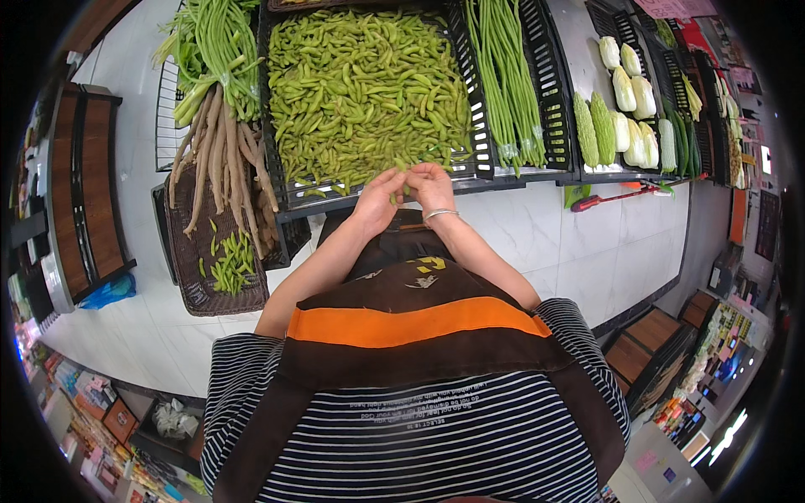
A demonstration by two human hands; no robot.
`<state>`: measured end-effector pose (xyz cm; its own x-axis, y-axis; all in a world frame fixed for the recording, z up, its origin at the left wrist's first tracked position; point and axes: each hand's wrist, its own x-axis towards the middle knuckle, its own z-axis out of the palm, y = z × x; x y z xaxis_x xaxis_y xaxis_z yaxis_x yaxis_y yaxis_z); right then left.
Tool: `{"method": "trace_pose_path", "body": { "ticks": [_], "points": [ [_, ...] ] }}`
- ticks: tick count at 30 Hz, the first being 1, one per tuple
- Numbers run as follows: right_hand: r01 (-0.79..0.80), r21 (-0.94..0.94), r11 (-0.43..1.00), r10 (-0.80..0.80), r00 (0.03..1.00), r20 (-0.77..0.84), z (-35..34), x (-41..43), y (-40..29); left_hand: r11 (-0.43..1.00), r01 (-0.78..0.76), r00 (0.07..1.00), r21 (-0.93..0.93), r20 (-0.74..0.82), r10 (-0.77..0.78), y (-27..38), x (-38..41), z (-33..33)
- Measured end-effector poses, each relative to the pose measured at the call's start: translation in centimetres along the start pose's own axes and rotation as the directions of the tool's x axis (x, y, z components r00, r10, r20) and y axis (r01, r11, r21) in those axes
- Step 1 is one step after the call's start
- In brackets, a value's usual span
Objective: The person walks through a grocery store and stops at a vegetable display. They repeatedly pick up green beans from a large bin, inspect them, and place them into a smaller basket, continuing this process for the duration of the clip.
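Note:
My left hand [379, 200] and my right hand [431, 187] meet at the front edge of a black plastic crate [465, 82] full of green edamame pods [368, 94]. Between my fingertips is a small green pod [400, 165], pinched by both hands. Another bit of green shows below my left fingers, partly hidden by them. On my right wrist sits a silver bangle [441, 214]. A few loose pods lie along the crate's slotted front floor, just beyond my hands.
Left of the crate, a wicker basket [195, 264] holds small green pods [233, 267] under long brown roots [217, 151]. Bundled green stalks [220, 50] lie behind. To the right are yard-long beans [506, 88], bitter melons [594, 129], small Chinese cabbages [629, 94] and a red-handled tool [588, 202].

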<state>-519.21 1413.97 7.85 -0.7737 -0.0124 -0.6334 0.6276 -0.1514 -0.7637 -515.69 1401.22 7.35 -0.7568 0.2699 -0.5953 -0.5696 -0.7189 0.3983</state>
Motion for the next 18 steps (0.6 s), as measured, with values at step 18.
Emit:
{"method": "trace_pose_path", "body": {
  "ticks": [18],
  "points": [
    [0.449, -0.889, 0.094, -0.617, 0.727, 0.302, -5.7, 2.4, 1.2, 0.992, 0.011, 0.987, -0.124, -0.155, -0.031, 2.4, -2.4, -4.1]
  ]
}}
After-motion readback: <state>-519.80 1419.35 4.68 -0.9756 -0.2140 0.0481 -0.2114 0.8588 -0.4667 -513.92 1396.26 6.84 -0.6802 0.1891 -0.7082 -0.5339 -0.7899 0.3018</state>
